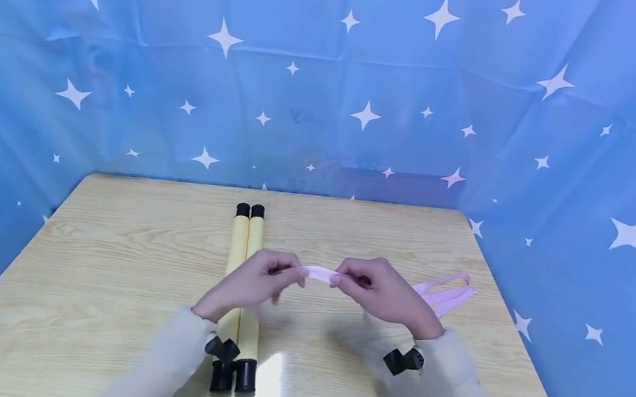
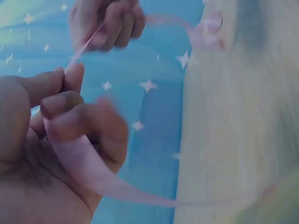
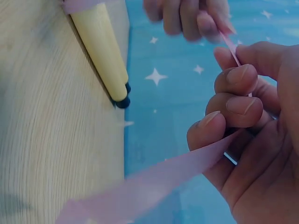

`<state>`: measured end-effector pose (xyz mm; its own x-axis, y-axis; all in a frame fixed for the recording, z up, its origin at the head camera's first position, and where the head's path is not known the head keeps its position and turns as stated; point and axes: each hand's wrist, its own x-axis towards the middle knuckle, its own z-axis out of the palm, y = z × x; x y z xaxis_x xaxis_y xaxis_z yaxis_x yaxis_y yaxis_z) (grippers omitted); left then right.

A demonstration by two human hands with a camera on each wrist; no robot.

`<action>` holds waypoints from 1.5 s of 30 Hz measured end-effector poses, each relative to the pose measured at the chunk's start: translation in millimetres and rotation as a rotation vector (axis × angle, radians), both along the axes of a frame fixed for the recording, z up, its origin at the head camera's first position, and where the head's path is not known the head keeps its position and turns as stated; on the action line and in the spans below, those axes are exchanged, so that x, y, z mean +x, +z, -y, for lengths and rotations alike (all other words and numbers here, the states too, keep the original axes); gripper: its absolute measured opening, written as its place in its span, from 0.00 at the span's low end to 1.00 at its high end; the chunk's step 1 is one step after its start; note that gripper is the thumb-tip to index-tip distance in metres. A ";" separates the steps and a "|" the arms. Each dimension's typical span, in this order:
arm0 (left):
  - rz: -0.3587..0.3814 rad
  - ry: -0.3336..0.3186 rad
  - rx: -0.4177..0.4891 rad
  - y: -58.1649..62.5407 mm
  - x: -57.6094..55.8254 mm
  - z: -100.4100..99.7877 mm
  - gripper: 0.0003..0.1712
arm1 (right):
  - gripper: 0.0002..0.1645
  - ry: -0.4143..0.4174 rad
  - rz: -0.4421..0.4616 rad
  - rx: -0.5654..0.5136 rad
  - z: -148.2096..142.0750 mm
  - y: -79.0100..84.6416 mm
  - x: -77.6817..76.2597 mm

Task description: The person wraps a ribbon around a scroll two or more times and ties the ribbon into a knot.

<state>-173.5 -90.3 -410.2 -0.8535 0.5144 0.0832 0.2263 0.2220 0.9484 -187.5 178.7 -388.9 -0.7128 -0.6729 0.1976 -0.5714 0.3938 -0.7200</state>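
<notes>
A pink ribbon [image 1: 320,274] stretches in a short span between my two hands above the table. Thumb and forefinger of my left hand [image 1: 262,281] pinch one end of that span. My right hand [image 1: 383,291] pinches the other end, its remaining fingers curled over the ribbon in the right wrist view. Below the left hand lie two yellow tubes [image 1: 238,248] with black end caps, side by side. A pink band [image 3: 84,4] shows on the tubes in the right wrist view. From the left palm a slack length of ribbon [image 2: 93,168] trails off to the lower right.
Loose folds of the ribbon [image 1: 452,296] lie on the wooden table [image 1: 147,255] beyond the right wrist. A blue curtain with white stars [image 1: 323,88] surrounds the table's back and sides. Small black devices [image 1: 404,361] are worn on both wrists.
</notes>
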 end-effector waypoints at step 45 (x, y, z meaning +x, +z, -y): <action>-0.017 0.438 -0.318 -22.0 -5.8 169.5 0.19 | 0.17 -0.435 -0.017 0.197 -140.3 -45.5 -40.8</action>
